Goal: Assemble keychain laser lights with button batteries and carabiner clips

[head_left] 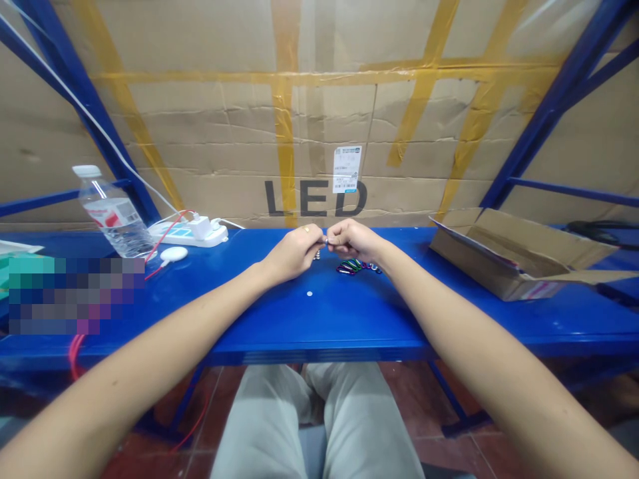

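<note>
Both my hands meet over the middle of the blue shelf (349, 319). My left hand (293, 253) is closed in a pinch on a small metal piece, too small to name, with something small hanging below it. My right hand (352, 241) is closed too, its fingertips pinching the same small piece from the other side. Just under and beside my right hand lies a little pile of coloured clips (355, 267), green, purple and blue. A tiny white disc (309, 293) lies on the shelf nearer to me.
A water bottle (116, 216) stands at the left, beside a white power strip (192, 231) with a plugged charger and red cable. An open cardboard box (519, 256) sits at the right. A large cardboard sheet marked LED backs the shelf. My knees show below.
</note>
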Available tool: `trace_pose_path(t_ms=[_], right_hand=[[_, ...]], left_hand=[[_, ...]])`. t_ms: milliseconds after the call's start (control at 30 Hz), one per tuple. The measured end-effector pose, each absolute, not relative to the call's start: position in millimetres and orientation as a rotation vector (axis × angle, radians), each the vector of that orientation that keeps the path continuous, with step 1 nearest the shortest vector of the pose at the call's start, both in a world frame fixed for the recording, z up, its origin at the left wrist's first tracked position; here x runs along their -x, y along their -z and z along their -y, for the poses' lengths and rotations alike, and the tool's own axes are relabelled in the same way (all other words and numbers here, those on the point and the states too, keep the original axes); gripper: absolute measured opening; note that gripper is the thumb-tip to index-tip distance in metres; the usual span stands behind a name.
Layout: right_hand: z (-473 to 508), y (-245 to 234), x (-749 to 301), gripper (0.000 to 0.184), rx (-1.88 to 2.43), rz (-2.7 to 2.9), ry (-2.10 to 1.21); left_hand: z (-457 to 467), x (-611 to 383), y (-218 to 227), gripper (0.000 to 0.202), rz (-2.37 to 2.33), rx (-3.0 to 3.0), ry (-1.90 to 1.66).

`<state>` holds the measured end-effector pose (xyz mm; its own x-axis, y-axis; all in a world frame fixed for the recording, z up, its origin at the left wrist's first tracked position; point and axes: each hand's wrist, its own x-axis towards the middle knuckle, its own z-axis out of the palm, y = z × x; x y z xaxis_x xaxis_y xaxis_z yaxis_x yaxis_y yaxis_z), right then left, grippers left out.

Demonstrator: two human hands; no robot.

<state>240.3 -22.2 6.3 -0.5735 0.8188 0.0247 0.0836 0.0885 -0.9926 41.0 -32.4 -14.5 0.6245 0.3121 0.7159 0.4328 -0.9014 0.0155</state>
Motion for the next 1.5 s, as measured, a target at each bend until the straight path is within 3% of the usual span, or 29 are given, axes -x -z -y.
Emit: trace_pose_path(t_ms=[200,333,500,600,967,1233,1500], right_hand=[[18,-6,-243,0.006,0.86,1.682,-1.749],[22,-10,-245,0.005,0.931,1.805,-1.446],[27,-16,-246,0.021,0.961,2.107,-0.95],[27,-15,-245,0.022,0.96,2.158,-0.835],[24,-9,-240,0.016,0.93,1.902,-1.21],[26,-26,-255,0.027,1.03,2.077,-0.966],[21,-25,-267,0.003,1.366,2.525,-0.738]], left_hand=[[34,-42,11,0.019,0.587,2.607,0.98],[41,-45,9,0.014,0.812,2.649,0.996],[42,-48,8,0.008,1.066,2.801,1.171],[40,-47,9,0.006,1.052,2.831,1.256],[37,-44,15,0.011,0.828,2.722,1.2],[36,-48,7,0.007,0.975,2.8,1.429],[20,-40,18,0.021,1.18,2.832,1.628]])
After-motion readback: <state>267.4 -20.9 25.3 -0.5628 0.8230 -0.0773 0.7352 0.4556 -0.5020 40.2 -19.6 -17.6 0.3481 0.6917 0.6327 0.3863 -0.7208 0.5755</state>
